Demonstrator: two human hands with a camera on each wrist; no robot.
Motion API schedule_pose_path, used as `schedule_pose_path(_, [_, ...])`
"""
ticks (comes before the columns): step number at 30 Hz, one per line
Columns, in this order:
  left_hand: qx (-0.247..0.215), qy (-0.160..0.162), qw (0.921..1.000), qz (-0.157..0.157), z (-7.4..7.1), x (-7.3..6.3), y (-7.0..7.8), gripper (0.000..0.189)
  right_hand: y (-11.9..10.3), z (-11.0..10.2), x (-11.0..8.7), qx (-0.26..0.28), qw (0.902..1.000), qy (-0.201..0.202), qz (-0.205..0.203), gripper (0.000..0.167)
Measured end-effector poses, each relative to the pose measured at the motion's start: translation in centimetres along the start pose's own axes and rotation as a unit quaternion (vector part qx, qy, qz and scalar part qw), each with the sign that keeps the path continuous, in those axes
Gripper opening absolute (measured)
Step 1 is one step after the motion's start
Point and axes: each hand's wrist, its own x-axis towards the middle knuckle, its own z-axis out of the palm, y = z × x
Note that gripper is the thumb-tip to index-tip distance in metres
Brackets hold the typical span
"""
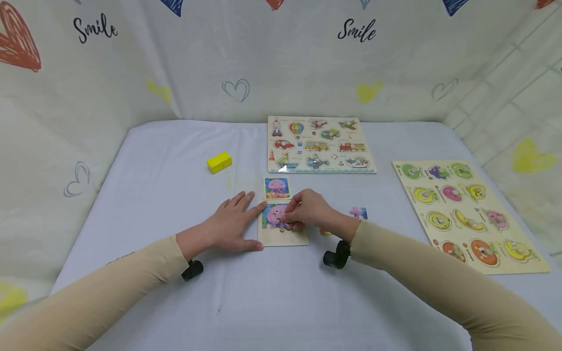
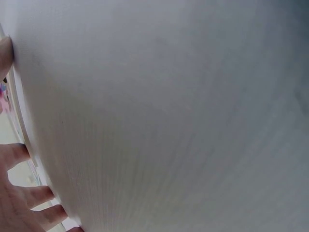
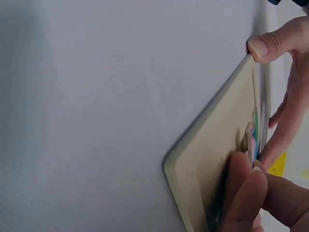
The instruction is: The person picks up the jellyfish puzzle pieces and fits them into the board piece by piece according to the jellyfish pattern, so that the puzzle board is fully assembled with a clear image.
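Observation:
A small wooden jigsaw board (image 1: 281, 239) lies flat on the table, its upper part filled with pieces of a pink sea-creature picture (image 1: 272, 214). My left hand (image 1: 234, 224) rests on the cloth with fingers spread, thumb and index finger touching the board's left edge. Over the picture's right side, my right hand (image 1: 311, 209) pinches a jigsaw piece (image 3: 248, 137) between thumb and fingers; most of that piece is hidden. Directly above the board is a matching picture card (image 1: 276, 188). Loose jigsaw pieces (image 1: 358, 212) lie beyond the right wrist, partly covered by it.
A yellow block (image 1: 219, 162) sits at the back left. The vehicle puzzle board (image 1: 322, 168) lies at the back, and a larger fruit puzzle board (image 1: 430, 243) on the right. White cloth (image 1: 145, 204) covers the table.

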Motion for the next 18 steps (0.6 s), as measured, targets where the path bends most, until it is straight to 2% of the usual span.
schedule_pose_path(9, [-0.001,-0.006,1.0,-0.005,-0.1,0.0,0.2,0.101,-0.7,-0.5,0.3,-0.014,0.9994,-0.032,0.001,0.013])
schedule_pose_path(18, [0.001,-0.008,0.9999,-0.006,-0.3,-0.1,0.4,0.1,-1.3,-0.6,0.5,-0.042,0.9983,-0.04,0.001,0.017])
